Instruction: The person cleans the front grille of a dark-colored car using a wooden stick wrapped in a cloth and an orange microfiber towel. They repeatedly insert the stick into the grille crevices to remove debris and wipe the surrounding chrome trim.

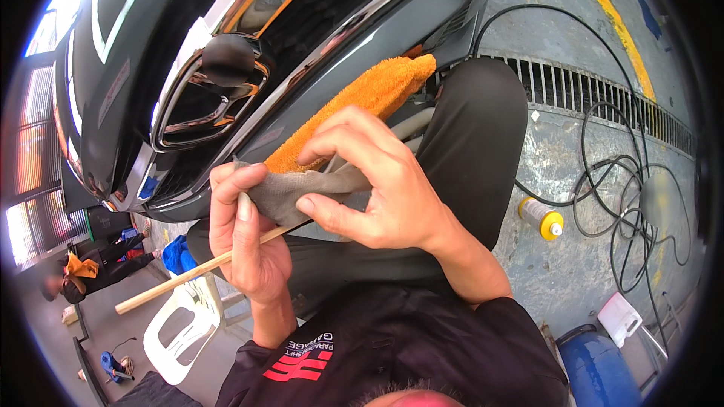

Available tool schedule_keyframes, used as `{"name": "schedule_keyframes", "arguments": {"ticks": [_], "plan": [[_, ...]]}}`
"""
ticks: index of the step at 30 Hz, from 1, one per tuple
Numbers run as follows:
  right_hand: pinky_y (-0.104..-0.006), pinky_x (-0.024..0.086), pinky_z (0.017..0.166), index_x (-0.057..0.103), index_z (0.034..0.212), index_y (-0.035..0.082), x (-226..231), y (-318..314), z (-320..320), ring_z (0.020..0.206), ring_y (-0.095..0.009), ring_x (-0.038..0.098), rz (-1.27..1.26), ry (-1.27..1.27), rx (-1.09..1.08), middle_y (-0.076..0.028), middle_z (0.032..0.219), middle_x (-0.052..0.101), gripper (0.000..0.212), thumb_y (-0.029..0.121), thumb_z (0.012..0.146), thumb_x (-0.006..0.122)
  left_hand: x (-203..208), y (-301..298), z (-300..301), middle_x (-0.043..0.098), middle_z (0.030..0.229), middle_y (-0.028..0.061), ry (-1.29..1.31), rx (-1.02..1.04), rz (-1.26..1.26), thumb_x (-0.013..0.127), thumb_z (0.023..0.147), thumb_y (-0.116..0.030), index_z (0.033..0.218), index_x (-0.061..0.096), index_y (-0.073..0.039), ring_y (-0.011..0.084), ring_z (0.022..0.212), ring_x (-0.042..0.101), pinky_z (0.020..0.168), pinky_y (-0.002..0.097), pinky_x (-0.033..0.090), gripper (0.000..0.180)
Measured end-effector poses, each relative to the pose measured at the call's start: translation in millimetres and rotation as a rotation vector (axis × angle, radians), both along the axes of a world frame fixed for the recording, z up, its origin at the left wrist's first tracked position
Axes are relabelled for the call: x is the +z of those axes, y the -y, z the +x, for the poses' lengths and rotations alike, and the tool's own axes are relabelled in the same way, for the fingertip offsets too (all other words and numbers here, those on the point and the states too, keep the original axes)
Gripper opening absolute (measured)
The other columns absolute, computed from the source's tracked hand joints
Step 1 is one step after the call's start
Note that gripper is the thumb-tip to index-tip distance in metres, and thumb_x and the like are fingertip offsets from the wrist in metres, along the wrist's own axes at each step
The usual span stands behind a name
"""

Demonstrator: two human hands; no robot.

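Note:
My left hand point(245, 234) pinches one end of a grey cloth point(283, 194) between thumb and fingers. A thin wooden stick point(173, 280) runs across the same hand, its pale end sticking out to the lower left and its other end, darker, passing under the cloth. My right hand point(377, 185) curls round the cloth from the right, thumb near the lower edge and fingers over the top. Just beyond both hands lies a fluffy orange towel point(362, 98), beside the car's front bumper point(324, 75). What supports the towel is partly hidden.
The dark car's grille point(219, 94) fills the upper left. At right are a floor drain grate point(581, 87), a coiled black hose point(626, 203), a yellow-capped bottle point(541, 218) and a blue drum point(599, 369). A white plastic chair point(181, 332) and another person point(94, 267) are at lower left.

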State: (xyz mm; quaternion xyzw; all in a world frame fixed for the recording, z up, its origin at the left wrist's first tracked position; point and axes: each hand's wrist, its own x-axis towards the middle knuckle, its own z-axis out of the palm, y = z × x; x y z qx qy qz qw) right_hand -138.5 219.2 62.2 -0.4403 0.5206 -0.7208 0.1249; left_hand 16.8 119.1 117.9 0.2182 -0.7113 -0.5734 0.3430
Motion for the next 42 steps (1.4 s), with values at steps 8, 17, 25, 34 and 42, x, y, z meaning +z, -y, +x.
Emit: {"name": "schedule_keyframes", "arguments": {"ticks": [8,17,25,34,42], "plan": [[-0.0363,0.045,0.055,0.069,0.097,0.006,5,-3,15,0.058,-0.020,0.058,0.105,-0.204,0.219,-0.003,0.068,0.055,0.027,0.018,0.085,0.091,25,7,-25,0.054,0.123,0.0088,0.119,0.000,-0.219,0.047,0.106,-0.017,0.128,0.067,0.005,0.0165,0.113,0.056,0.102,0.0308,0.043,0.036],[-0.0319,0.049,0.056,0.070,0.093,-0.002,-17,-4,8,0.061,-0.016,0.065,0.065,-0.246,0.045,-0.008,0.074,0.066,0.013,-0.003,0.083,0.079,33,-1,-42,0.044,0.124,0.0124,0.061,-0.170,-0.267,0.062,0.109,-0.028,0.142,0.060,-0.001,0.0228,0.118,0.049,0.104,0.0378,0.045,0.043],[-0.0266,0.046,0.065,0.068,0.109,-0.003,-8,-30,-29,0.070,-0.010,0.055,-0.164,0.386,-0.116,-0.006,0.087,0.062,0.017,0.013,0.108,0.060,26,15,-20,0.059,0.115,0.0102,0.004,-0.160,-0.368,0.065,0.098,-0.001,0.126,0.073,-0.001,0.0229,0.111,0.060,0.097,0.0333,0.050,0.030],[-0.0321,0.056,0.093,0.073,0.124,-0.003,17,-19,-13,0.103,-0.017,0.070,-0.033,0.330,0.162,-0.011,0.112,0.074,0.032,0.024,0.111,0.062,52,-8,-13,0.074,0.115,0.0150,-0.006,-0.349,-0.282,0.067,0.093,0.009,0.117,0.077,0.001,0.0264,0.109,0.072,0.096,0.0358,0.056,0.027],[-0.0232,0.051,0.061,0.067,0.100,0.000,35,-6,8,0.068,-0.009,0.063,-0.065,0.328,0.268,-0.006,0.088,0.066,0.019,0.007,0.095,0.084,58,52,-2,0.073,0.119,0.0144,0.006,-0.256,-0.287,0.068,0.094,0.009,0.120,0.076,0.005,0.0239,0.116,0.069,0.101,0.0350,0.053,0.028]]}}
